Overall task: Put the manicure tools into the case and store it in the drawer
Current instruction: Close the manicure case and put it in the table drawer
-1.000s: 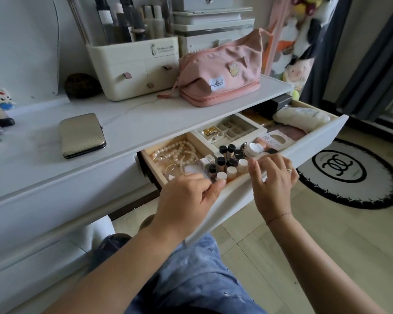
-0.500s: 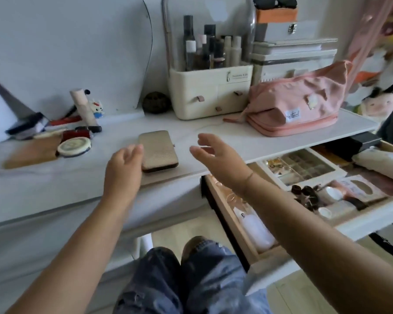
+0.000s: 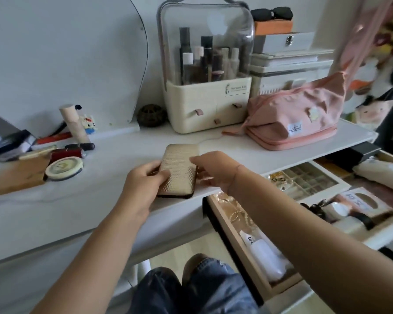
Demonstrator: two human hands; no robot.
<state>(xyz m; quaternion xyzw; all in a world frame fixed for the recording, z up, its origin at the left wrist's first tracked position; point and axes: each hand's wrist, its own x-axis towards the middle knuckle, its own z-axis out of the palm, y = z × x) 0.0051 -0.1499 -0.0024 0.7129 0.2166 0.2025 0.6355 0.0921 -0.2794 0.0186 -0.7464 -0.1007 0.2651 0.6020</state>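
A closed, beige textured manicure case (image 3: 179, 169) lies flat near the front edge of the white dressing table (image 3: 114, 200). My left hand (image 3: 143, 184) grips its left side, thumb on the lid. My right hand (image 3: 213, 169) holds its right edge with fingers curled around it. The drawer (image 3: 281, 288) stands pulled out to the right, below the tabletop, holding jewellery, small bottles, a white tube and a divided tray. No loose manicure tools show.
A cream cosmetics organiser (image 3: 208, 105) with a clear dome and a pink pouch (image 3: 297, 123) stand at the back. Lipsticks, a round tin (image 3: 64, 168) and a wooden board (image 3: 16, 175) lie at the left. My knees in jeans (image 3: 191, 291) are under the table.
Both hands left the drawer front, reached left over the table and now hold the case by its two sides. The view swung left from the drawer to the tabletop.
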